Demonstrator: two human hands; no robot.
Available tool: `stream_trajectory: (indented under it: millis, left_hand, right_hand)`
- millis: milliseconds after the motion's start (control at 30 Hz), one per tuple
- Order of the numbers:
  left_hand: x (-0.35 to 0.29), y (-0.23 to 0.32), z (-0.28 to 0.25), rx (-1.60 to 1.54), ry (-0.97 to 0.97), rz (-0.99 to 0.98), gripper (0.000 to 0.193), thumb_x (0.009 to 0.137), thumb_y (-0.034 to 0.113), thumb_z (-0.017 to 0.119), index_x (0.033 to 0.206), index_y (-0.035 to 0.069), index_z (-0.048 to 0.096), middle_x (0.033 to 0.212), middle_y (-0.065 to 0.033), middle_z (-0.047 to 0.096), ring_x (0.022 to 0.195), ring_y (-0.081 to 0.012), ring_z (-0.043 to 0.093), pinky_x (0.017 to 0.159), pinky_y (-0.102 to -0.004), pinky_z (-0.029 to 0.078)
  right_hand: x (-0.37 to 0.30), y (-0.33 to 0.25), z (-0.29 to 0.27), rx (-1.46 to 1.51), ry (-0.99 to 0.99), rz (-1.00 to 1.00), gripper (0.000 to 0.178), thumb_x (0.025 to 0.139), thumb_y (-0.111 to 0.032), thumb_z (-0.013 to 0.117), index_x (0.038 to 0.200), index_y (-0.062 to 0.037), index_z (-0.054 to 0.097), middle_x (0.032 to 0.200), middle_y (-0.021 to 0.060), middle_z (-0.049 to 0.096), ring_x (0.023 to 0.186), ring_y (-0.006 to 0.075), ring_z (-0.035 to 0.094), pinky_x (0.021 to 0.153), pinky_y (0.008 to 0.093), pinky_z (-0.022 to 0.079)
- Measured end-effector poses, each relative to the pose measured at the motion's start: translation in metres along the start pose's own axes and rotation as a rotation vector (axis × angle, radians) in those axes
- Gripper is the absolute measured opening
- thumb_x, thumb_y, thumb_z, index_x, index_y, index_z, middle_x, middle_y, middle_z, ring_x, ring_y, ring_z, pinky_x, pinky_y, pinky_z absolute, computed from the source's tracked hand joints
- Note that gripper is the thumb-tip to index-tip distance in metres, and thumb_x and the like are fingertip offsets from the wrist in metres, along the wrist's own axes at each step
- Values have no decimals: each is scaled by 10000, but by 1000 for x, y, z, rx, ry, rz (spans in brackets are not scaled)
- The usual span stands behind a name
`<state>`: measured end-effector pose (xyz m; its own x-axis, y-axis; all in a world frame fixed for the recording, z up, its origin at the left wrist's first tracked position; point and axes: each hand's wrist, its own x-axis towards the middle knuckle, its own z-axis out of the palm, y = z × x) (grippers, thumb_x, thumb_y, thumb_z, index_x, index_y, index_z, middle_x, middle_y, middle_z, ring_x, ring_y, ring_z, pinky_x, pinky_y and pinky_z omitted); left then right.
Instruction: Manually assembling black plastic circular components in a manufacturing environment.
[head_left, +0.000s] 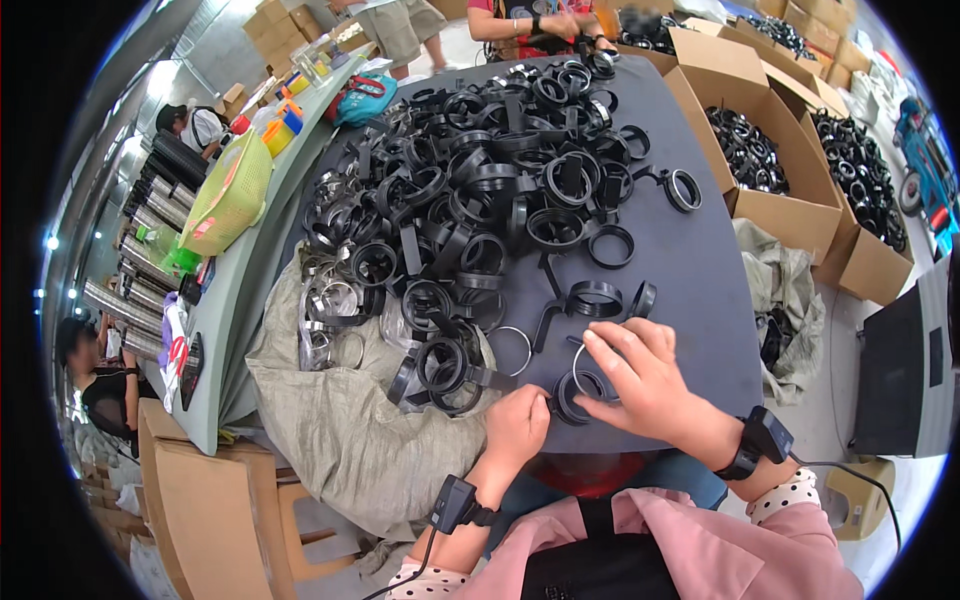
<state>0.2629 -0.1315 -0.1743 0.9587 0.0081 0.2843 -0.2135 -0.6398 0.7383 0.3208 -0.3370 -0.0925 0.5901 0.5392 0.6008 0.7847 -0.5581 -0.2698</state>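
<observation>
At the table's near edge, my left hand [517, 428] is closed beside a black plastic ring [572, 402]. It appears to hold that ring's handle, which the fingers hide. My right hand [640, 380] pinches a thin silver metal ring [577, 368] over the black one, its fingers curved and the thumb low by the rim. Another silver ring [516, 350] lies on the grey table just beyond my left hand. Farther off is a black ring with a handle [595, 298]. A big heap of black ring parts [480, 180] covers the table's far and left portions.
A woven sack [370, 430] holding silver rings hangs over the left table edge. Open cardboard boxes [790, 215] of black parts stand at the right. On a side table at the left is a green basket [230, 195]. Another person [540, 25] sits across the table.
</observation>
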Motion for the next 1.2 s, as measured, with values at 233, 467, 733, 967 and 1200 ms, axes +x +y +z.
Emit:
stream_trajectory:
  millis: [233,467,733,967,1200]
  left_hand:
    - [-5,-1,0,19,15,18,137,878,138,530,848,48,629,731,-156,635,672,-355,633,599,-425,496]
    - [-2,-3,1,6,30,71,113,864,128,539,832,59,622,715,-142,632,650,-342,626,578,-433,488]
    - [-7,-10,-3,59,4,113,108,850,119,527,787,60,593,709,-149,612,637,-374,608,562,-458,485]
    - [-1,-6,-2,12,-13,130,145,872,105,501,780,34,590,670,-159,605,613,-378,611,558,-451,485]
    - [-10,-10,-3,-281,19,96,458,878,335,610,1170,-11,549,1087,-174,547,906,-278,566,793,-380,479]
  right_hand:
    - [-46,-19,52,274,-186,331,620,790,-256,710,1337,-49,504,1269,175,472,1152,378,422,972,495,349]
    - [-38,-28,63,201,-220,319,610,790,-240,697,1330,-46,491,1236,178,474,1128,367,440,909,486,357]
    - [-42,-35,72,116,-269,247,729,755,-295,723,1356,2,436,1251,194,458,1153,377,451,905,497,352]
    - [-43,-26,75,147,-240,172,688,796,-302,690,1348,30,448,1250,195,497,1153,341,472,889,466,365]
    - [-58,14,18,239,-73,165,631,803,-225,671,1338,30,456,1237,210,514,1141,369,485,923,475,386]
